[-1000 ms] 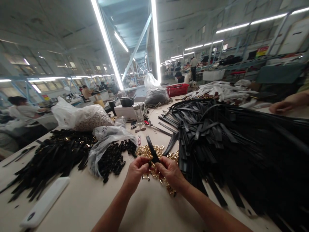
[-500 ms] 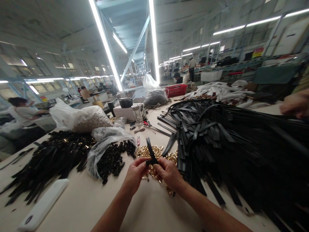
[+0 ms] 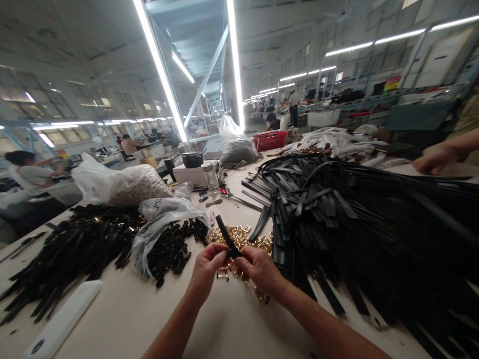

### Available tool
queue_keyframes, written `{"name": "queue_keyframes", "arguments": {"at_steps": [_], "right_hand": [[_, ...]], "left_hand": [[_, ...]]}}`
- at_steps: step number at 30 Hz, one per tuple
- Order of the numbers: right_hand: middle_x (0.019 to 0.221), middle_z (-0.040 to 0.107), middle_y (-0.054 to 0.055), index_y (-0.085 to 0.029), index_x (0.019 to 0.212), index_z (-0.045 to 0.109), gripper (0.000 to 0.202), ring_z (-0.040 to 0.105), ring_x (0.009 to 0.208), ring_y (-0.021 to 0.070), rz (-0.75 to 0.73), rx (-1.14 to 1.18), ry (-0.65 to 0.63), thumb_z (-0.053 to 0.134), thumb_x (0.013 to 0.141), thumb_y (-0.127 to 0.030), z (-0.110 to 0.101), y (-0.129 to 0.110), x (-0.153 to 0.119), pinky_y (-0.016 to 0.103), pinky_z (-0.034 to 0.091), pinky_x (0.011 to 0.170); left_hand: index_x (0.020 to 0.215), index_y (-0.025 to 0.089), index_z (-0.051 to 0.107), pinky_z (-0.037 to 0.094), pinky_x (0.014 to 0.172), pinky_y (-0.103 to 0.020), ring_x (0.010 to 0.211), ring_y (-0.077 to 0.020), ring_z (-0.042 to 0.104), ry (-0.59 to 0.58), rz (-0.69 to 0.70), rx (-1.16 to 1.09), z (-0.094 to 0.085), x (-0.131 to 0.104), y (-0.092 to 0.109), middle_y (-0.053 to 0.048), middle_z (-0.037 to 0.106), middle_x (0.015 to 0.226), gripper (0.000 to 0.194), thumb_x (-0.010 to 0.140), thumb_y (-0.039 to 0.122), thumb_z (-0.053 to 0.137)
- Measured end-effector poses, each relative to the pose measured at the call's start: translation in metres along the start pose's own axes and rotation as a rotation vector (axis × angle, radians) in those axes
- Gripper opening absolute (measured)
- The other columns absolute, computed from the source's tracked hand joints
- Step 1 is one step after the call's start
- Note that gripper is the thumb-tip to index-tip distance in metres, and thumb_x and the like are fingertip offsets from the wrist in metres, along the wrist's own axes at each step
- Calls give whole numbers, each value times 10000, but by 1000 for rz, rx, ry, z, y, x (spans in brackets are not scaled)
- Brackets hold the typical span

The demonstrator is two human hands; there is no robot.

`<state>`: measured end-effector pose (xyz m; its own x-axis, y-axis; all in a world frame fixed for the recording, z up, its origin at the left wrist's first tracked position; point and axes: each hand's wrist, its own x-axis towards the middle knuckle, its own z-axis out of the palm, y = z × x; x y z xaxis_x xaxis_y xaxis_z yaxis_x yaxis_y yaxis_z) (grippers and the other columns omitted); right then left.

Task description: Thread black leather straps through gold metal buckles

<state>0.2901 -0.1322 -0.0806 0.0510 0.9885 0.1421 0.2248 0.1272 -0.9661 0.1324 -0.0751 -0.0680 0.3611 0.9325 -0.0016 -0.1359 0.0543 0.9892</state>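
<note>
A short black strap [image 3: 225, 233] slants up and to the left between my two hands. My right hand [image 3: 260, 267] grips its lower end, thumb and fingers pressed together. My left hand [image 3: 209, 264] pinches a small black loop against the strap's side; the fingertips mostly hide it. Under and behind my hands lies a pile of gold buckles [image 3: 239, 234]. One gold buckle [image 3: 222, 273] shows just below my left fingertips; whether it hangs from the strap I cannot tell. Left of my hands, small black loops [image 3: 170, 249] spill from a clear plastic bag [image 3: 140, 249].
A large heap of black straps [image 3: 318, 209] covers the right side. More straps with gold buckles [image 3: 82, 239] lie left, near a white bar-shaped object [image 3: 67, 319]. A glass jar [image 3: 210, 178], scissors [image 3: 239, 197] and red basket [image 3: 270, 140] stand behind. A co-worker's hand [image 3: 436, 158] is far right.
My left fingers have brought the small black loop against the strap. The strap's upper end has tipped to the left. The co-worker's hand at the right has moved inward.
</note>
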Motion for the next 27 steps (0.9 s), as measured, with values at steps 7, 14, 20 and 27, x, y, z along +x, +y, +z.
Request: {"name": "queue_keyframes", "arguments": {"at_steps": [7,14,20,27], "right_hand": [[586,636,-11,-182,729,566,168,591,464,121,27,12,-82,531,842,-301,-6,-4,-2,209,456,451],[588,621,-16,-169,731,593,137,589,474,105,56,26,-111,531,817,-257,-7,0,-1,192,458,455],[698,639,0,-152,812,604,102,630,584,120,156,296,-151,571,774,-240,1,1,1,246,534,589],[767,649,11,-150,916,639,188,656,703,152,103,298,-240,633,750,-239,-4,-3,0,266,532,672]], "left_hand": [[785,154,686,437,571,-195,585,-93,559,-22,-17,65,1,-2,7,-11,685,705,222,646,297,784],[743,127,715,414,535,-201,527,-90,531,-133,-77,113,3,0,9,-10,653,595,238,604,298,807],[789,136,706,448,567,-239,575,-131,583,-155,-66,102,2,1,0,-27,677,653,242,632,301,787],[736,157,733,464,583,-219,651,-137,590,-126,101,258,4,1,-7,-27,661,731,108,655,222,761]]}}
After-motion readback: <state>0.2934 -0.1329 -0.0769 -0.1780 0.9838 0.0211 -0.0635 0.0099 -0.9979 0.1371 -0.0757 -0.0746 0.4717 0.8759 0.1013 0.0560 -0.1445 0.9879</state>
